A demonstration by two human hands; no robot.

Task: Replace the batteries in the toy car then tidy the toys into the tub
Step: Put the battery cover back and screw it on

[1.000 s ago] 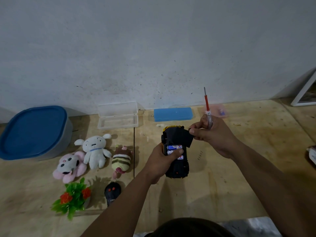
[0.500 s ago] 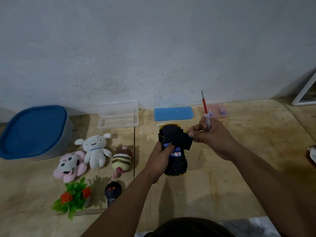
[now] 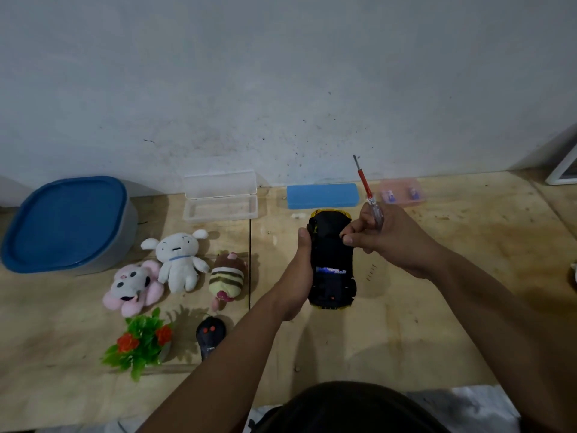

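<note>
Batteries sit in the upturned toy car point(image 3: 331, 260), and the cover lies partly over the bay, unfastened. Fastening it and tidying the toys into the lidded tub point(image 3: 67, 225) remain. Your left hand point(image 3: 299, 276) grips the car above the bench point(image 3: 437, 307); your right hand point(image 3: 384, 237) holds the screwdriver point(image 3: 367, 195), fingertips pressing the cover.

The toy car point(image 3: 331, 260), black underside up with yellow body edges showing, is held above the plywood floor, a strip of blue battery label visible across its belly. At far left stands the grey tub point(image 3: 125, 242) with its blue lid on. Three plush toys point(image 3: 179, 260) lie just right of it.
</note>
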